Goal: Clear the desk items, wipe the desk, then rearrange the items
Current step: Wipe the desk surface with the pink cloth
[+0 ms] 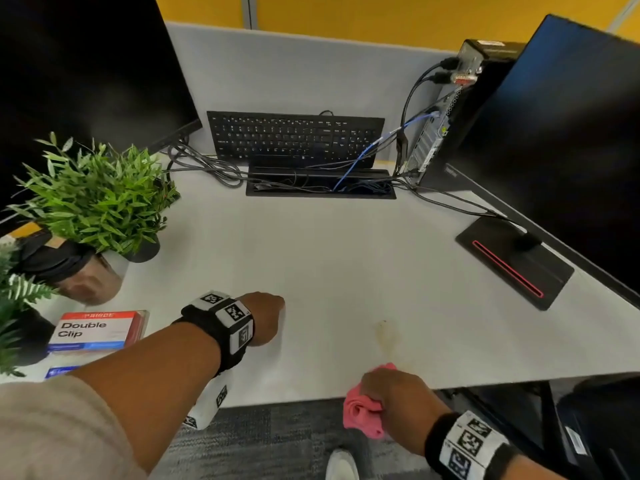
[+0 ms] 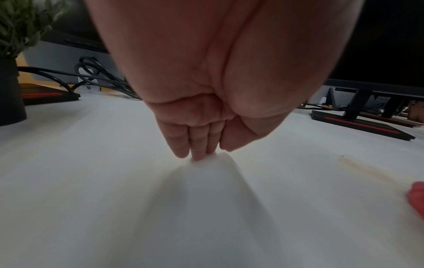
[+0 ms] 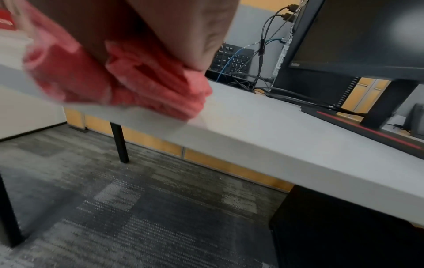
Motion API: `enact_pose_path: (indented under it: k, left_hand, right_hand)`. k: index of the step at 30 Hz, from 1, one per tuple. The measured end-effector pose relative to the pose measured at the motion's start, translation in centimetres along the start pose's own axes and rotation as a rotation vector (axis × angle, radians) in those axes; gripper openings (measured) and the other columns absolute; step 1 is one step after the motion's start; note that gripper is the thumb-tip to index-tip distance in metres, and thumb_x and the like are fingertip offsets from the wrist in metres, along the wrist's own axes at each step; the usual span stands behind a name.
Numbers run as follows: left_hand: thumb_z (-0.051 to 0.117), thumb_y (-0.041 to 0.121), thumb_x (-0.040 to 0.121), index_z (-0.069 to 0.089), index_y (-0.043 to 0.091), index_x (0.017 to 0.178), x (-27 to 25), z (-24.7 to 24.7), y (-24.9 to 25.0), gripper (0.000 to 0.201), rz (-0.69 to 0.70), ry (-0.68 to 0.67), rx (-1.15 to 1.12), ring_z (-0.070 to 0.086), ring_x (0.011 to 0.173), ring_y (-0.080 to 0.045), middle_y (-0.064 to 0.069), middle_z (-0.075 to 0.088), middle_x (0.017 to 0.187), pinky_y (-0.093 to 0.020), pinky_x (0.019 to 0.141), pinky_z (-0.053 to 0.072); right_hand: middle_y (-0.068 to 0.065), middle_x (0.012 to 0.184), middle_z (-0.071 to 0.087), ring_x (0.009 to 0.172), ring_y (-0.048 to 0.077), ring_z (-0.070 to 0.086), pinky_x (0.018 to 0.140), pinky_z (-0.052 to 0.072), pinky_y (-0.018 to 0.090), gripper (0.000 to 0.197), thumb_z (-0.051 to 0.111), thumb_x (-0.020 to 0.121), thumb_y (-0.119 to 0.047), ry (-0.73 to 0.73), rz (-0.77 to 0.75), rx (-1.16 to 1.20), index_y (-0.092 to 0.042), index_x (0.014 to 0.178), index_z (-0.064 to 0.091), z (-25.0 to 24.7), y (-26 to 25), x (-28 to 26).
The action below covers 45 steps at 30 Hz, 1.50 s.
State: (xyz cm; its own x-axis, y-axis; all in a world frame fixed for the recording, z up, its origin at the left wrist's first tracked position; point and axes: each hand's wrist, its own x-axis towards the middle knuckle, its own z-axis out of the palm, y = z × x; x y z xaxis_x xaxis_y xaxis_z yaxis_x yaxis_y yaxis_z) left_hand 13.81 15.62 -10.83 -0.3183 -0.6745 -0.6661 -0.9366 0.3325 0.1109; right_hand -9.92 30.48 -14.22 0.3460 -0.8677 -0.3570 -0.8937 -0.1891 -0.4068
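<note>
My left hand (image 1: 266,318) rests on the white desk (image 1: 346,244) left of centre. In the left wrist view its fingers (image 2: 199,143) are straight and point down, tips touching the desk top (image 2: 91,199), holding nothing. My right hand (image 1: 391,393) grips a bunched pink cloth (image 1: 360,410) at the desk's front edge. In the right wrist view the cloth (image 3: 137,87) sits against that edge (image 3: 275,148). A faint brownish stain (image 1: 388,336) marks the desk just beyond the cloth, also visible as a smear (image 2: 367,168) in the left wrist view.
A black keyboard (image 1: 294,136) leans against the back partition above a cable tray (image 1: 320,185). Potted plants (image 1: 93,199) and a Double Clip box (image 1: 97,329) crowd the left. Right: monitor stand (image 1: 516,261) and PC tower (image 1: 440,133). Cables trail along the back.
</note>
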Motion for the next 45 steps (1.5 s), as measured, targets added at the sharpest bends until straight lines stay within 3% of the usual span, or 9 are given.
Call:
enact_pose_path:
  k: [5,9,12,19,25,28,32,39,45]
  left_hand:
    - [0.036,0.011,0.096,0.037,0.010,0.141,-0.2,0.5,0.8,0.044,0.042,0.017,0.003,0.043,0.132,-0.025,-0.009,0.044,0.145,-0.033,0.109,0.034]
    - [0.035,0.010,0.097,0.030,0.013,0.146,0.1,1.1,2.6,0.050,0.112,0.057,-0.002,0.034,0.140,-0.024,-0.006,0.035,0.152,-0.036,0.116,0.029]
    - [0.035,0.011,0.097,0.029,0.015,0.147,0.6,1.5,3.8,0.051,0.159,0.046,0.008,0.033,0.141,-0.023,-0.004,0.032,0.154,-0.036,0.117,0.028]
    - [0.035,0.011,0.096,0.036,0.014,0.143,0.5,0.9,4.5,0.047,0.173,0.006,0.049,0.040,0.136,-0.024,-0.006,0.041,0.148,-0.037,0.113,0.033]
    - [0.033,0.012,0.096,0.027,0.018,0.148,0.1,1.0,5.0,0.053,0.204,-0.035,0.077,0.031,0.142,-0.021,-0.004,0.032,0.155,-0.035,0.118,0.026]
    - [0.034,0.012,0.098,0.022,0.019,0.151,-0.3,1.1,5.3,0.054,0.242,-0.059,0.076,0.025,0.145,-0.020,-0.002,0.025,0.158,-0.031,0.119,0.020]
    - [0.033,0.013,0.099,0.020,0.020,0.151,-0.8,1.4,4.7,0.054,0.236,-0.050,0.066,0.020,0.147,-0.019,0.000,0.021,0.159,-0.030,0.120,0.015]
    - [0.034,0.011,0.097,0.024,0.020,0.150,-1.8,2.3,1.7,0.054,0.206,-0.040,0.014,0.029,0.144,-0.020,-0.002,0.028,0.157,-0.032,0.119,0.023]
    - [0.034,0.008,0.097,0.027,0.016,0.148,-3.6,3.0,-1.7,0.053,0.201,-0.030,-0.038,0.036,0.140,-0.018,-0.003,0.034,0.154,-0.030,0.117,0.028]
  right_hand:
    - [-0.005,0.073,0.070,0.080,-0.007,0.065,0.077,0.039,0.005,0.034,0.046,0.095,-0.012,0.165,0.277,0.355,-0.011,0.065,0.060,-5.6,1.2,2.6]
    - [0.005,0.085,0.071,0.085,0.025,0.065,0.072,0.046,0.027,0.020,0.048,0.090,-0.017,0.344,0.452,0.123,-0.016,0.079,0.065,-7.3,6.3,8.4]
    - [0.006,0.089,0.071,0.087,0.030,0.065,0.076,0.053,0.034,0.021,0.050,0.084,-0.011,0.327,0.417,-0.010,-0.016,0.089,0.069,-4.5,6.6,8.6]
    - [0.000,0.064,0.055,0.056,0.021,0.054,0.042,0.044,0.031,0.030,0.067,0.050,0.010,0.258,0.261,0.038,-0.014,0.065,0.057,2.4,1.3,2.7]
    - [-0.004,0.072,0.065,0.065,0.015,0.058,0.066,0.052,0.029,0.030,0.040,0.089,-0.020,0.144,0.129,0.274,-0.011,0.078,0.067,-0.6,-3.3,-0.7]
    - [-0.021,0.075,0.063,0.071,-0.006,0.062,0.082,0.051,0.018,0.024,0.051,0.092,-0.011,0.358,0.472,0.625,-0.022,0.090,0.072,-3.1,-0.3,-0.4]
    - [0.011,0.088,0.067,0.081,0.032,0.063,0.072,0.052,0.032,0.017,0.050,0.085,-0.008,0.502,0.790,0.272,-0.011,0.092,0.064,-2.3,4.4,1.7]
    - [0.010,0.094,0.062,0.079,0.026,0.059,0.068,0.052,0.030,0.030,0.048,0.084,-0.004,0.429,0.499,0.044,-0.010,0.111,0.061,4.5,-4.1,5.3]
    - [0.011,0.106,0.057,0.095,0.024,0.053,0.083,0.047,0.033,0.027,0.050,0.086,-0.006,0.144,0.150,0.211,-0.014,0.110,0.062,7.1,-12.5,4.3]
